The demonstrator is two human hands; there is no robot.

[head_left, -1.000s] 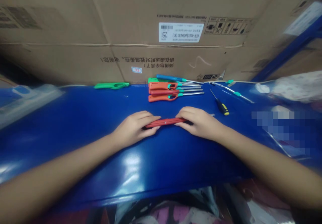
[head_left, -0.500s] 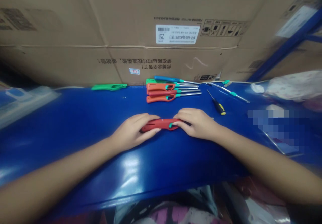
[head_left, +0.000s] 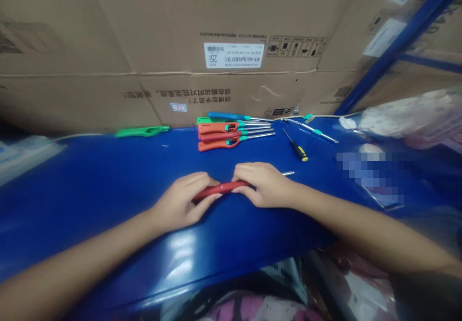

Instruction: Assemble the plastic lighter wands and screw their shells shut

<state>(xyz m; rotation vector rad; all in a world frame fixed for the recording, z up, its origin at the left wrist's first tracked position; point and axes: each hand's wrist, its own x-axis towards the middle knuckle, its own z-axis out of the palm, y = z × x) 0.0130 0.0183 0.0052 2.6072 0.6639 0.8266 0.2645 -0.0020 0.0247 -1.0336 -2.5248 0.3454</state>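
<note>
Both my hands grip one red long-nosed lighter (head_left: 225, 187) lying on the blue table (head_left: 108, 176). My left hand (head_left: 184, 200) wraps its handle end, fingers closed over it. My right hand (head_left: 262, 184) pinches the other part of the body, and the metal nozzle tip (head_left: 288, 173) sticks out past it to the right. The lighter lies on its edge, so only its narrow red side shows.
A row of orange, green and blue lighters (head_left: 231, 131) lies at the back. A single green lighter (head_left: 142, 131) lies left of them. A yellow-and-black screwdriver (head_left: 298, 148) and loose metal nozzles (head_left: 314, 129) lie to the right. A big cardboard box (head_left: 180, 46) walls the far side.
The red lighter has been turned from its flat side, with the teal trigger showing, onto its narrow edge. Both hands stayed on it; the view shifted slightly.
</note>
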